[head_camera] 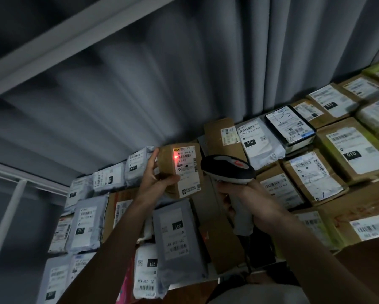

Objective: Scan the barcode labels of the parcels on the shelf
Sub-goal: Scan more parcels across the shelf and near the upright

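Item 1: box (182, 170), held in my left grip (155, 178), raised off the shelf (239, 233). Scanner (228, 170), clamped in my right grip (249, 202), sits just right of box; red dot on its label (187, 165), long axis upright.

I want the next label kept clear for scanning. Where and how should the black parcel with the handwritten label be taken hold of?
Probably by its long side edges, thumb on one and fingers on the other, coming from above. The black parcel lies flat, label up, resting on neighbouring parcels, so its edges look reachable, and an edge grip keeps the barcode uncovered, much as the left hand holds the brown box beside its label.
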